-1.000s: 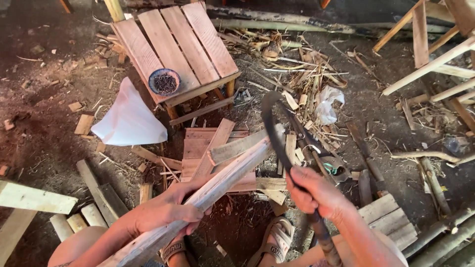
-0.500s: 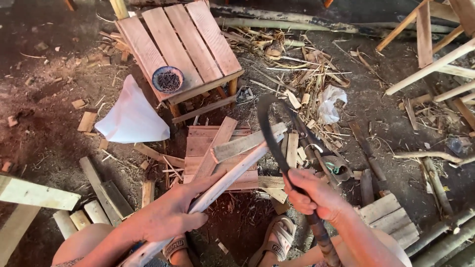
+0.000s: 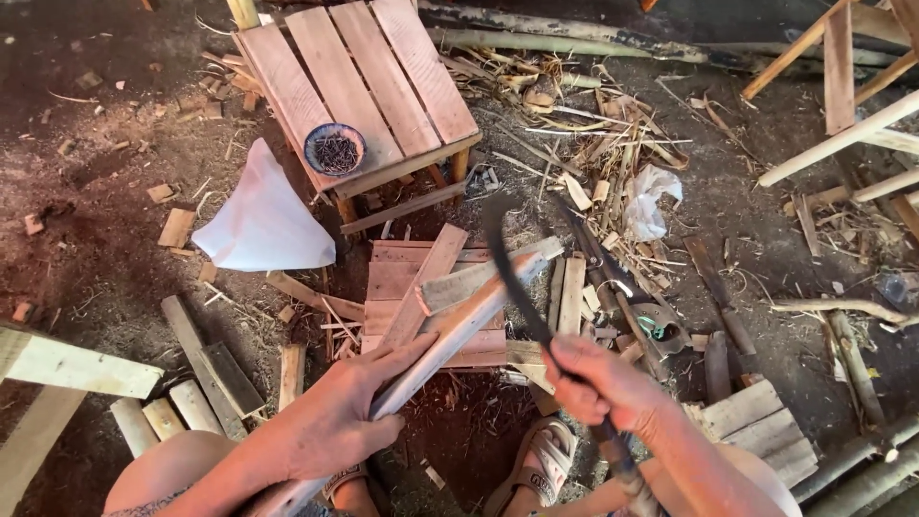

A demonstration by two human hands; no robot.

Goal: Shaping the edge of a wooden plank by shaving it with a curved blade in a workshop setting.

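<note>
- The left hand (image 3: 335,421) comes in from the bottom left, with the arm low over the knee. Its fingers are closed around a long wooden stick (image 3: 450,330), and the pointer finger lies flat along the top.
- The stick slants up and to the right, and its far end rests near a pile of short boards (image 3: 402,278) on the dirt floor (image 3: 115,220).
- The right hand (image 3: 598,388) comes in from the bottom right. It is shut tight around the handle of a curved dark blade (image 3: 507,258).
- The blade bends up and over, and its edge touches the far end of the stick.
- The low end of the stick is cut off at the bottom edge, so its full length does not show.
- The handle is mostly hidden inside the fist and under the wrist.
- Two feet in sandals (image 3: 541,469) peek out below the hands, partly hidden by the arms.
- A small wooden desk (image 3: 402,86) stands further off, with a round bowl of nails (image 3: 335,150) on it.
- A white bag (image 3: 263,225) lies beside the desk.
</note>
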